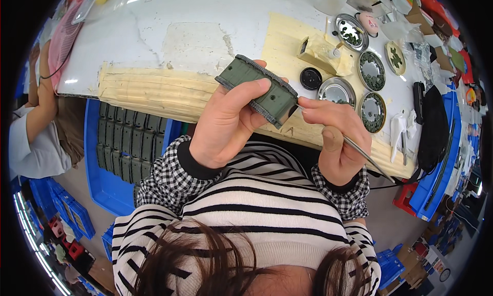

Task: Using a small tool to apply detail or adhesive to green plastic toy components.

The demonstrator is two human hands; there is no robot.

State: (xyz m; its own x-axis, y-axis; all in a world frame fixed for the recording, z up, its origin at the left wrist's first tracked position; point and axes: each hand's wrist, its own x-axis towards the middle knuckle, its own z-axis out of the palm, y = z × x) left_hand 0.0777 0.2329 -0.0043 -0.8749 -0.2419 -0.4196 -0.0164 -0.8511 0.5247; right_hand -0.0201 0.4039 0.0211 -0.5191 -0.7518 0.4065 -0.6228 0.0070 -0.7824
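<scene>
My left hand [228, 116] grips a dark green model tank hull [277, 102] with grey tracks along both long sides. Its thumb lies across the flat face, which has small round holes. At the hull's right end are the fingertips of my right hand [339, 129], closed around a slim metal tool [367, 158] that looks like tweezers. The tool's shaft slants down to the right out of the fist. Its tip is hidden behind my fingers, so I cannot tell whether it touches the hull. A tan covering wraps my right thumb.
Steel dishes [372, 71] of small green parts stand right of my hands, near a black round lid [310, 78] and a yellowish block [323, 54]. A blue bin [105, 190] with rows of green hulls sits lower left. Another person's arm [43, 98] shows at the left.
</scene>
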